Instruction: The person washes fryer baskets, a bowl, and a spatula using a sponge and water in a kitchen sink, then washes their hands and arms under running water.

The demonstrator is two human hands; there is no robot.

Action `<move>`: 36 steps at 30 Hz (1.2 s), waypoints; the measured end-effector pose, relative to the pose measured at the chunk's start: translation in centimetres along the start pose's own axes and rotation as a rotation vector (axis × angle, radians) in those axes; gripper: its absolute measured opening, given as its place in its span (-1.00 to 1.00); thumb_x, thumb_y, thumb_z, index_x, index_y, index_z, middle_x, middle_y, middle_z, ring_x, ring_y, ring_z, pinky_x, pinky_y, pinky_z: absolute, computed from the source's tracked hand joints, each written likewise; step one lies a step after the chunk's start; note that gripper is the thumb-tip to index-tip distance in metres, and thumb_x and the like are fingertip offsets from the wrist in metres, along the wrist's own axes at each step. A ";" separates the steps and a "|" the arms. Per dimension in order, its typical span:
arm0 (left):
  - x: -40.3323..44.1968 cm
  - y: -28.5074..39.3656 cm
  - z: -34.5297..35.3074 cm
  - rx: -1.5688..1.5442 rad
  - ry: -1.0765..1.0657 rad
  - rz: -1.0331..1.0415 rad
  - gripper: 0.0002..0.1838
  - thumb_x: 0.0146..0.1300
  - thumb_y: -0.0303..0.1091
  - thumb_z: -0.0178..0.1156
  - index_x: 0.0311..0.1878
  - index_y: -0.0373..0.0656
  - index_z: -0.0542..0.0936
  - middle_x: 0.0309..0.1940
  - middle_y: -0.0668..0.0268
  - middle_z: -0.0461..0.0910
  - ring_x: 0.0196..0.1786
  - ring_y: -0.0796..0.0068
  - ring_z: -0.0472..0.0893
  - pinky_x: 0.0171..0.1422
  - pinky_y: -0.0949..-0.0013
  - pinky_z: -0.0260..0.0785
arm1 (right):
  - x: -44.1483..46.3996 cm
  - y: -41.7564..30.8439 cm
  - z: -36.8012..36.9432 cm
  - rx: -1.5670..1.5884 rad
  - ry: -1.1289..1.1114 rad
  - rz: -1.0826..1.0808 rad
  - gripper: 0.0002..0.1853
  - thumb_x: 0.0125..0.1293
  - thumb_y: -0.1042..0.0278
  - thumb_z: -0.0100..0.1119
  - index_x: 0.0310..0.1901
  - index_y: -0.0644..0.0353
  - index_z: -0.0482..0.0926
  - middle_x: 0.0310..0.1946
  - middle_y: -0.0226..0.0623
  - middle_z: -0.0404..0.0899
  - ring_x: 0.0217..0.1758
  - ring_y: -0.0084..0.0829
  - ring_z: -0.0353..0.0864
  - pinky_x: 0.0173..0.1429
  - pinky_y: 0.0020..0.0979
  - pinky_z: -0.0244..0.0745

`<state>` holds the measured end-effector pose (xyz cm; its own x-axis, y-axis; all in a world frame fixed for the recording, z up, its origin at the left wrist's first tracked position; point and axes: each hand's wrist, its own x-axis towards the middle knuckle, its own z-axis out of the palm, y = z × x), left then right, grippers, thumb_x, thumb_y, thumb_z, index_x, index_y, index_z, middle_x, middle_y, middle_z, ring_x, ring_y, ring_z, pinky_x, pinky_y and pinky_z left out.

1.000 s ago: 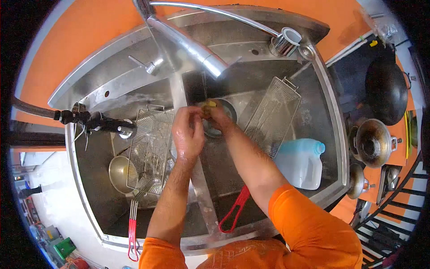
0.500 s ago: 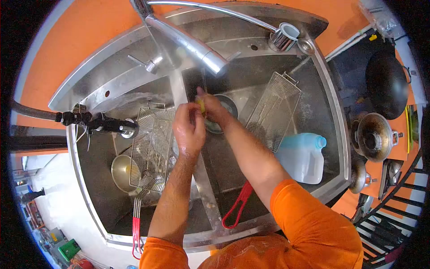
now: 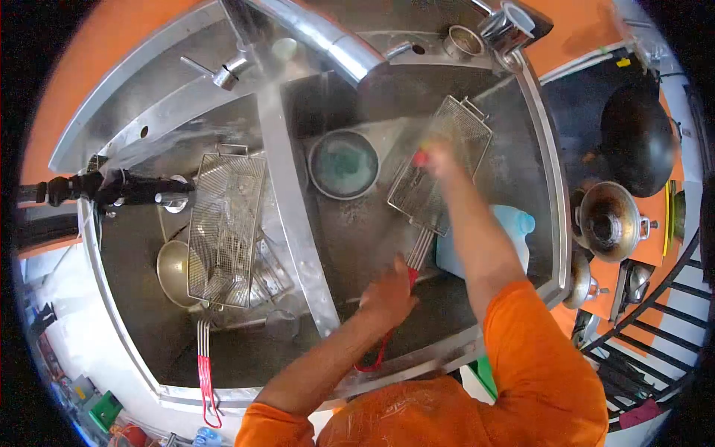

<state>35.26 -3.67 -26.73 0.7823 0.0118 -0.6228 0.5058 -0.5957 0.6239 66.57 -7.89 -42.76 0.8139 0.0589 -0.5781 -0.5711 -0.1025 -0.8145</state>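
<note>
My L hand (image 3: pixel 387 298) grips the basket (image 3: pixel 426 200) handle (image 3: pixel 412 277) in R basin (image 3: pixel 339 235); R hand (image 3: pixel 445 160), apart, holds blurred red item (image 3: pixel 421 158) at the wires. Best: brace handle firmly, stroke lengthwise w/ light, even pressure.

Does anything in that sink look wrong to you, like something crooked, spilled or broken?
Mostly just crowding. In the left basin, a wire fryer basket overlaps a metal bowl, and its red handle sticks out past the sink's front rim, where it could get bumped. No breakage stands out.
</note>
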 end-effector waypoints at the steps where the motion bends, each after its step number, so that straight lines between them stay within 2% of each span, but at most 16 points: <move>1: 0.4 0.4 0.0 -0.017 -0.060 -0.030 -0.39 0.26 -0.20 0.11 0.23 -0.35 0.15 -0.10 -0.22 0.51 -0.01 -0.15 0.57 0.03 -0.03 0.45 | -0.7 1.4 0.6 -0.021 -0.017 0.062 -0.79 0.34 0.30 -0.11 -0.06 0.15 0.37 -0.34 -0.27 0.51 -0.43 -0.35 0.54 -0.31 -0.20 0.59; 2: 1.0 0.7 -0.3 -0.036 -0.119 -0.060 -0.39 0.24 -0.28 0.12 0.24 -0.37 0.13 -0.12 -0.20 0.54 -0.06 -0.13 0.60 -0.02 -0.03 0.48 | -1.5 2.4 0.7 -0.044 -0.036 0.124 -0.79 0.36 0.27 -0.13 -0.06 0.12 0.40 -0.33 -0.28 0.52 -0.39 -0.35 0.55 -0.23 -0.18 0.62; 5: 1.8 1.3 0.0 -0.022 -0.123 -0.097 -0.48 0.23 -0.41 0.09 0.18 -0.37 0.14 -0.19 -0.15 0.59 -0.12 -0.12 0.63 -0.07 -0.03 0.51 | -3.1 5.7 -0.8 -0.338 -0.335 0.312 -0.81 0.35 0.22 -0.09 -0.23 0.09 0.49 -0.51 -0.34 0.49 -0.50 -0.42 0.50 -0.35 -0.28 0.57; 8: 1.4 2.2 -1.1 0.022 -0.108 -0.113 -0.63 0.27 -0.44 0.01 0.08 -0.33 0.20 -0.19 -0.15 0.59 -0.11 -0.13 0.63 -0.07 -0.04 0.51 | -8.2 2.4 -0.2 -1.160 -0.681 0.347 -0.78 0.33 0.15 -0.04 -0.33 0.08 0.50 -0.68 -0.42 0.41 -0.66 -0.49 0.40 -0.58 -0.36 0.41; 9: 1.3 2.4 -1.5 0.030 -0.113 -0.125 -0.68 0.28 -0.43 -0.02 0.05 -0.32 0.22 -0.18 -0.16 0.59 -0.10 -0.13 0.63 -0.07 -0.04 0.51 | -8.5 2.0 -0.2 -1.189 -0.682 0.314 -0.73 0.32 0.10 -0.04 -0.42 0.06 0.50 -0.74 -0.44 0.36 -0.76 -0.53 0.32 -0.73 -0.41 0.17; 12: 1.6 1.6 -0.3 -0.038 -0.049 -0.107 -0.74 0.28 -0.44 -0.03 0.00 -0.31 0.26 -0.18 -0.14 0.59 -0.10 -0.12 0.63 -0.06 -0.03 0.51 | -10.8 -1.7 -0.2 -0.708 -0.580 0.243 -0.61 0.31 0.03 -0.02 -0.56 0.10 0.50 -0.74 -0.37 0.41 -0.81 -0.48 0.31 -0.73 -0.27 0.26; 16: 1.7 1.0 0.6 -0.071 0.005 -0.058 -0.75 0.28 -0.46 -0.02 -0.01 -0.29 0.29 -0.18 -0.13 0.60 -0.09 -0.13 0.62 -0.04 -0.02 0.51 | -12.8 -1.6 0.8 -1.230 -0.701 0.102 -0.55 0.33 -0.05 -0.06 -0.43 0.20 0.57 -0.72 -0.30 0.48 -0.74 -0.41 0.43 -0.67 -0.27 0.36; 17: 1.5 1.1 0.4 -0.083 0.006 -0.042 -0.75 0.27 -0.46 -0.02 -0.01 -0.29 0.29 -0.18 -0.13 0.60 -0.08 -0.13 0.62 -0.04 -0.02 0.50 | -12.4 -1.6 0.7 -1.473 -0.727 0.011 -0.47 0.29 -0.19 -0.04 -0.32 0.21 0.61 -0.58 -0.24 0.58 -0.63 -0.38 0.52 -0.60 -0.25 0.41; 20: 1.3 1.0 0.0 -0.096 0.003 -0.038 -0.74 0.27 -0.44 0.00 0.00 -0.28 0.30 -0.19 -0.14 0.60 -0.06 -0.09 0.62 -0.04 -0.01 0.51 | -14.0 -3.6 1.5 -1.267 -0.585 0.111 -0.38 0.18 -0.31 0.05 -0.27 0.23 0.62 -0.43 -0.20 0.63 -0.48 -0.34 0.58 -0.45 -0.22 0.46; 23: 1.3 0.7 0.4 -0.079 0.028 -0.031 -0.70 0.27 -0.39 0.05 0.02 -0.27 0.32 -0.17 -0.09 0.60 -0.06 -0.05 0.63 -0.08 0.02 0.52 | -14.5 -3.1 1.3 -1.417 -0.654 -0.115 -0.35 0.09 -0.32 0.19 -0.22 0.25 0.61 -0.32 -0.21 0.64 -0.38 -0.31 0.60 -0.29 -0.22 0.50; 26: -0.7 0.4 -1.1 -0.035 0.092 0.020 -0.65 0.27 -0.20 0.09 0.01 -0.21 0.37 -0.15 -0.04 0.59 -0.06 -0.05 0.62 -0.06 -0.02 0.49 | -15.1 -5.2 1.8 -1.827 -0.833 -0.068 -0.41 0.16 -0.13 0.24 0.05 0.21 0.51 -0.45 -0.23 0.58 -0.52 -0.38 0.54 -0.49 -0.34 0.46; 27: -1.7 0.3 -1.7 -0.016 0.112 0.043 -0.62 0.27 -0.11 0.10 0.00 -0.18 0.39 -0.14 -0.02 0.59 -0.06 -0.06 0.61 -0.05 -0.04 0.47 | -13.7 -4.8 1.2 -1.653 -0.770 -0.178 -0.47 0.13 -0.06 0.26 -0.03 0.22 0.54 -0.43 -0.20 0.59 -0.47 -0.36 0.56 -0.39 -0.30 0.49; 29: -2.2 -0.7 -2.3 0.132 0.242 0.052 -0.65 0.22 -0.14 0.15 -0.04 -0.16 0.45 -0.08 0.04 0.56 0.02 0.04 0.57 0.03 0.03 0.45 | -10.1 -3.8 1.0 -1.286 -0.630 -0.375 -0.61 0.07 0.08 0.32 -0.20 0.23 0.59 -0.38 -0.16 0.62 -0.37 -0.31 0.61 -0.21 -0.22 0.54; 32: -3.8 -2.1 -5.4 0.228 0.432 0.154 -0.69 0.17 -0.21 0.19 -0.08 -0.15 0.49 -0.02 0.12 0.51 0.10 0.15 0.50 0.11 0.10 0.39 | -14.6 -7.7 7.4 -1.133 -0.527 -0.125 -0.73 0.07 0.34 0.26 -0.18 0.22 0.57 -0.38 -0.15 0.61 -0.36 -0.35 0.62 -0.24 -0.27 0.55; 35: -4.7 -3.8 -8.6 0.181 0.671 0.321 -0.71 0.12 -0.29 0.19 -0.09 -0.15 0.50 -0.03 0.17 0.48 0.11 0.18 0.46 0.13 0.12 0.34 | -10.1 -3.5 10.1 -0.908 -0.548 -0.653 -0.72 0.05 0.49 0.23 -0.13 0.20 0.55 -0.40 -0.25 0.61 -0.37 -0.32 0.62 -0.28 -0.28 0.56; 36: -4.7 -4.1 -9.3 0.154 0.757 0.382 -0.71 0.11 -0.31 0.20 -0.09 -0.15 0.50 -0.04 0.19 0.47 0.11 0.17 0.45 0.13 0.11 0.33 | -9.1 -2.1 10.8 -0.911 -0.566 -0.677 -0.71 0.05 0.50 0.22 -0.12 0.20 0.55 -0.38 -0.25 0.62 -0.36 -0.32 0.62 -0.26 -0.29 0.56</move>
<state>32.88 6.22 -22.00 0.9482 0.2882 0.1337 0.1463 -0.7696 0.6215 59.18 2.51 -36.33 0.6248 0.7587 -0.1847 0.4038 -0.5163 -0.7552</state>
